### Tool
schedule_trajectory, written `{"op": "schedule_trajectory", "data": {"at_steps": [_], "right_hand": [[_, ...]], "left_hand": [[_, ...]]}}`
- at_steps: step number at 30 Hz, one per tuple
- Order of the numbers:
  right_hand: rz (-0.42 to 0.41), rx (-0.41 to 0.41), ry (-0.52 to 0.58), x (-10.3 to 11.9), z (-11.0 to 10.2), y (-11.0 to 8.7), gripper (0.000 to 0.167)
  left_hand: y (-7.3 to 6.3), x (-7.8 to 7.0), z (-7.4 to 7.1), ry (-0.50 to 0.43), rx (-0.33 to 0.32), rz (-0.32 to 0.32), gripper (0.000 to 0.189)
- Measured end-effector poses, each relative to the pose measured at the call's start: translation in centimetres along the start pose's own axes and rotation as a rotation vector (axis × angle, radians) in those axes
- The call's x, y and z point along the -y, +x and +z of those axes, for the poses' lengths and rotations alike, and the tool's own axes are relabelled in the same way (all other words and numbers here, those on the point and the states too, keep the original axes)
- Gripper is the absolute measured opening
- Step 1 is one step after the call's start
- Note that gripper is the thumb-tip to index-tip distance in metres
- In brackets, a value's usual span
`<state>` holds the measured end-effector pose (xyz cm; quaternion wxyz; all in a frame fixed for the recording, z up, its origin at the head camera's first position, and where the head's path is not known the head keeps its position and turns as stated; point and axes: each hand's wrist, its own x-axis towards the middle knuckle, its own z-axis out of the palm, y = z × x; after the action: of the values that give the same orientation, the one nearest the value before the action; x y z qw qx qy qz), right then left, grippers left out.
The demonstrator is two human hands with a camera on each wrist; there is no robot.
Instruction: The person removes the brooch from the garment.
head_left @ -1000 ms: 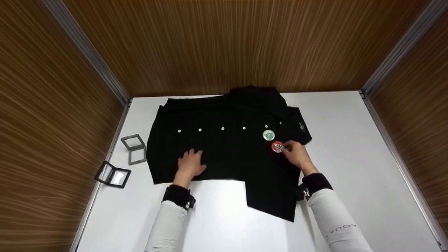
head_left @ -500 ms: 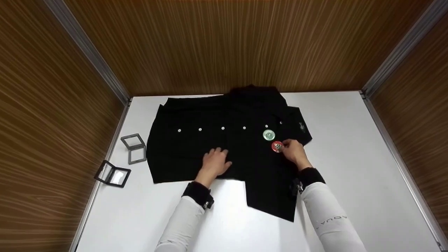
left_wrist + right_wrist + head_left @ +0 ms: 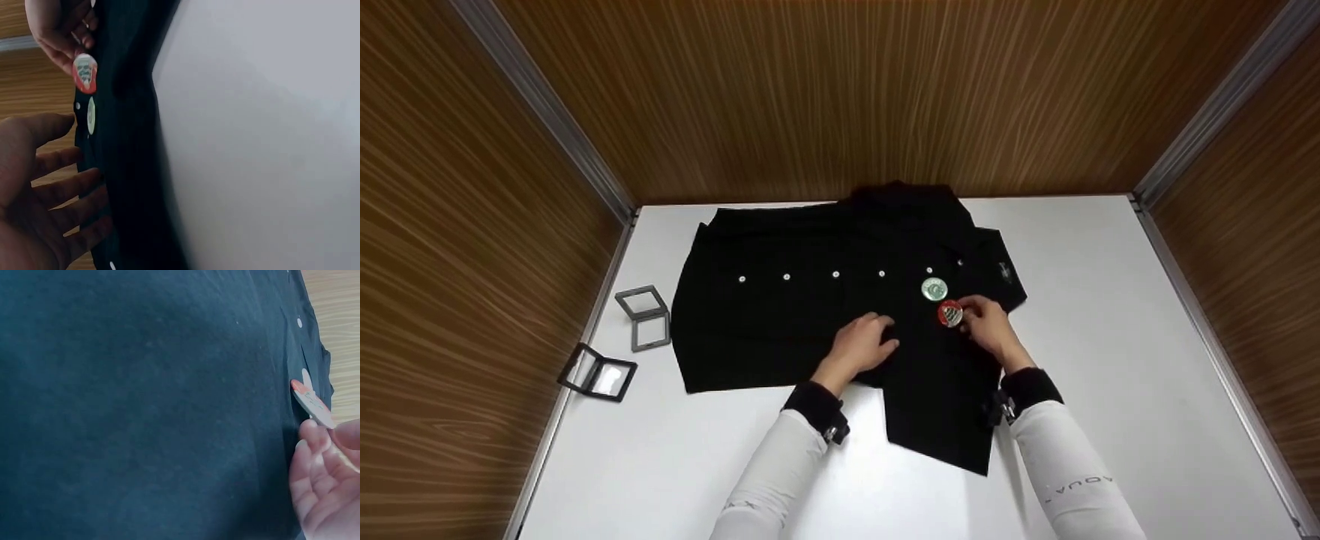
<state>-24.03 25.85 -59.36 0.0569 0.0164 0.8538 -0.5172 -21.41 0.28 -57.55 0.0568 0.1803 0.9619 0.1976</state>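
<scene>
A black short-sleeved shirt (image 3: 780, 330) with white buttons lies spread on the table. My right hand (image 3: 991, 328) pinches the edge of a round red pin badge (image 3: 949, 313) with a tree picture, over the chest of the shirt. In the right wrist view that badge (image 3: 311, 404) tilts up from the cloth, its edge between thumb and fingers. A round green-and-white badge (image 3: 934, 289) sits just beyond it, by the button row. My left hand (image 3: 862, 346) is over the shirt's near side, fingers spread and loosely bent, holding nothing; its palm (image 3: 22, 225) shows in the left wrist view.
Two small hinged frames, one grey (image 3: 650, 330) and one black (image 3: 613, 378), stand unfolded at the left of the white table (image 3: 1125, 337). Wood-grain panels (image 3: 840, 97) enclose the back and both sides.
My left hand has slid right across the shirt, toward the badges. The right hand keeps its pinch on the red badge, which has tilted and shifted slightly left.
</scene>
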Motion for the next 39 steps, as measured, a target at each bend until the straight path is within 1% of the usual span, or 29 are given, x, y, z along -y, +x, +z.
{"op": "schedule_trajectory", "data": {"at_steps": [4, 6, 8, 10, 12, 15, 19, 22, 27, 29, 32, 34, 36, 38, 39], "right_hand": [[-0.059, 0.025, 0.054, 0.0, 0.4, -0.2, 0.032], [-0.103, 0.053, 0.074, 0.0, 0.7, -0.3, 0.038], [-0.140, 0.079, 0.109, 0.3, 0.9, -0.5, 0.044], [-0.176, 0.113, 0.130, 1.2, 1.1, -1.0, 0.048], [-0.197, 0.141, 0.132, 2.2, 1.2, -1.5, 0.047], [-0.226, 0.169, 0.100, 3.3, 1.4, -2.1, 0.045], [-0.262, 0.157, 0.032, 1.9, 2.3, -1.4, 0.041], [-0.263, 0.147, -0.008, 0.5, 2.8, -0.6, 0.040], [-0.257, 0.162, -0.063, 0.6, 2.9, -0.5, 0.041], [-0.272, 0.162, -0.081, 0.6, 2.9, -0.5, 0.041], [-0.287, 0.161, -0.086, 0.5, 2.9, -0.4, 0.040], [-0.288, 0.161, -0.083, 0.4, 2.9, -0.4, 0.039], [-0.276, 0.158, -0.069, 0.4, 2.9, -0.4, 0.037], [-0.256, 0.132, -0.061, 0.4, 2.8, -0.4, 0.033], [-0.247, 0.105, -0.063, 0.4, 2.8, -0.5, 0.030]], "left_hand": [[0.7, -1.4, 0.7, -0.137, -0.012, 0.012, 0.036], [1.2, -2.0, 1.0, -0.235, -0.025, 0.008, 0.034], [1.7, -2.4, 1.3, -0.345, -0.040, -0.005, 0.031], [2.2, -2.7, 1.6, -0.448, -0.057, -0.029, 0.029], [2.7, -2.8, 1.9, -0.523, -0.076, -0.056, 0.027], [3.3, -2.9, 2.4, -0.574, -0.102, -0.099, 0.026], [3.9, -2.9, 3.0, -0.652, -0.106, -0.158, 0.027], [4.3, -3.0, 3.5, -0.739, -0.093, -0.207, 0.027], [5.0, -3.5, 3.9, -0.867, -0.084, -0.288, 0.024], [5.2, -3.7, 3.9, -0.928, -0.097, -0.322, 0.021], [5.4, -3.8, 3.9, -0.989, -0.130, -0.362, 0.015], [5.4, -3.9, 3.9, -1.010, -0.145, -0.376, 0.012], [5.4, -4.0, 3.9, -1.001, -0.152, -0.382, 0.009], [5.4, -4.0, 4.0, -0.991, -0.153, -0.389, 0.010], [5.4, -4.0, 4.1, -0.984, -0.151, -0.391, 0.010]]}}
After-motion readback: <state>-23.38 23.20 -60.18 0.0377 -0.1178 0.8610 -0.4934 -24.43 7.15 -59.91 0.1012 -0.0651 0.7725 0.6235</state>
